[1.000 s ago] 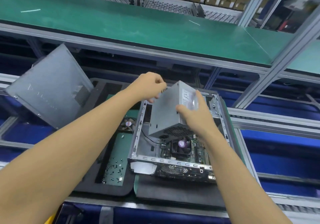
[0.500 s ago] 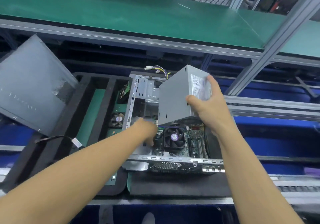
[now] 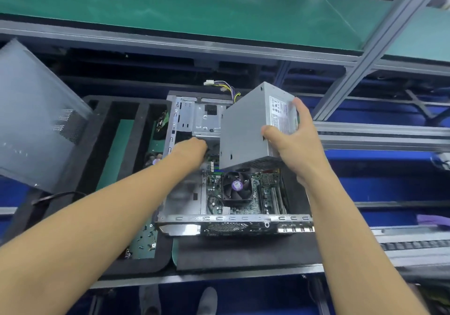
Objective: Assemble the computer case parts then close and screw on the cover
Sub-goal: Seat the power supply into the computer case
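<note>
a: what changes at the near end?
b: the computer case (image 3: 233, 218) lies open on the bench (image 3: 243, 253), cpu fan (image 3: 236, 185) exposed. the left grip (image 3: 192, 148), a second ago atop the power supply (image 3: 246, 129), now reaches into the case beneath it; whether its fingers hold anything cannot be told.
a: and farther back?
b: the right grip (image 3: 292, 139) alone clasps the unit, tilted above the case, not yet seated. the cover (image 3: 31, 120) leans at far left, unfitted.

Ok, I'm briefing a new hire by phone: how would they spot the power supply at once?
Find the open computer case on the black mat below the green shelf. Over it, the right hand grips the tilted power supply: the only closed grey box, with a white label.
</note>
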Demonstrator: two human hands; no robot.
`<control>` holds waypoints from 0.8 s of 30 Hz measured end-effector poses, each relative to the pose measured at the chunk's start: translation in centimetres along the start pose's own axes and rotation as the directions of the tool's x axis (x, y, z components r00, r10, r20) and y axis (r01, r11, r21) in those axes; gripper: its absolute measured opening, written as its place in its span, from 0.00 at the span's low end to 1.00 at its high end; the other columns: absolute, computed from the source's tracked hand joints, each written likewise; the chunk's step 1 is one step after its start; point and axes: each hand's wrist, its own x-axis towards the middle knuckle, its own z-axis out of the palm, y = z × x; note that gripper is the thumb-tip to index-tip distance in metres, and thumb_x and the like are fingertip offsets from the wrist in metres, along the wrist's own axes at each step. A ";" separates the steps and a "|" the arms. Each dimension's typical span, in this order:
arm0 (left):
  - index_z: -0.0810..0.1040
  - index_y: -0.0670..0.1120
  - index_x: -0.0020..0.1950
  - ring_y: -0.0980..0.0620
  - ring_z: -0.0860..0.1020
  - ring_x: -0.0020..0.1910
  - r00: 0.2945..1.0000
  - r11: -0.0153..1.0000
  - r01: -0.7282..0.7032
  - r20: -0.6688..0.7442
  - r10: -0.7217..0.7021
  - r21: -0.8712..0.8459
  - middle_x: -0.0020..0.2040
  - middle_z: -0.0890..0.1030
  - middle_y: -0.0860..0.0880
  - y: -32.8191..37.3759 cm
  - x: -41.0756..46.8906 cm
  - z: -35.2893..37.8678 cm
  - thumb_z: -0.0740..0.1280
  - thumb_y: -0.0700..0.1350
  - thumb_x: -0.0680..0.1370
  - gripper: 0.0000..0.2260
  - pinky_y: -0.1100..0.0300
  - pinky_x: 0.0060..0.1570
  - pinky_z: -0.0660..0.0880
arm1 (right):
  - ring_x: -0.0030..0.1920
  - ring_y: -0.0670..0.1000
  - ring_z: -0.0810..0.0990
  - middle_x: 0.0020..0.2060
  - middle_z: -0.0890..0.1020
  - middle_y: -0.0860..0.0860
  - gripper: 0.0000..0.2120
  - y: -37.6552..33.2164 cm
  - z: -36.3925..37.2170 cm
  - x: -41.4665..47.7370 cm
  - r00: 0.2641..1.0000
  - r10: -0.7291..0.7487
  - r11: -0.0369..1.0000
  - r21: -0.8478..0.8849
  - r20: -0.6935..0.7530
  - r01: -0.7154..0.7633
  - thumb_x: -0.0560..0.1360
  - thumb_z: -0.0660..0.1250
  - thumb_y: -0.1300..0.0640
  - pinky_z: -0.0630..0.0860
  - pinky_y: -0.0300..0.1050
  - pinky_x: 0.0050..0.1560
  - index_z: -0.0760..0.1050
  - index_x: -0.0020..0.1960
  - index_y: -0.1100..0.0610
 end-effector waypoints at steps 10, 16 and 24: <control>0.84 0.41 0.44 0.54 0.84 0.31 0.998 0.766 -0.013 -0.055 -0.029 -0.643 0.34 0.85 0.45 -5.9 0.7 -4.2 0.74 0.42 0.75 0.05 0.61 0.37 0.82 | 0.47 0.43 0.84 0.63 0.75 0.41 0.48 -0.6 -0.3 -1.1 0.990 0.040 0.999 -0.008 0.136 -0.039 0.59 0.73 0.41 0.80 0.37 0.37 0.60 0.77 0.35; 0.84 0.47 0.47 0.60 0.81 0.28 0.972 0.733 -0.059 -0.205 -0.112 -0.678 0.34 0.84 0.50 -6.6 0.8 -3.4 0.72 0.43 0.77 0.01 0.67 0.26 0.76 | 0.32 0.42 0.82 0.53 0.83 0.46 0.46 -0.9 -0.1 -1.1 0.967 0.121 0.992 -0.004 0.226 -0.123 0.54 0.72 0.40 0.75 0.33 0.32 0.67 0.74 0.35; 0.83 0.47 0.44 0.52 0.85 0.37 0.959 0.681 -0.019 -0.206 -0.194 -0.732 0.36 0.85 0.48 -6.1 1.2 -2.8 0.73 0.47 0.76 0.04 0.62 0.31 0.78 | 0.30 0.39 0.81 0.47 0.84 0.46 0.46 -0.4 1.3 -2.4 0.954 0.157 0.985 0.032 0.256 -0.171 0.54 0.72 0.39 0.76 0.34 0.32 0.67 0.72 0.36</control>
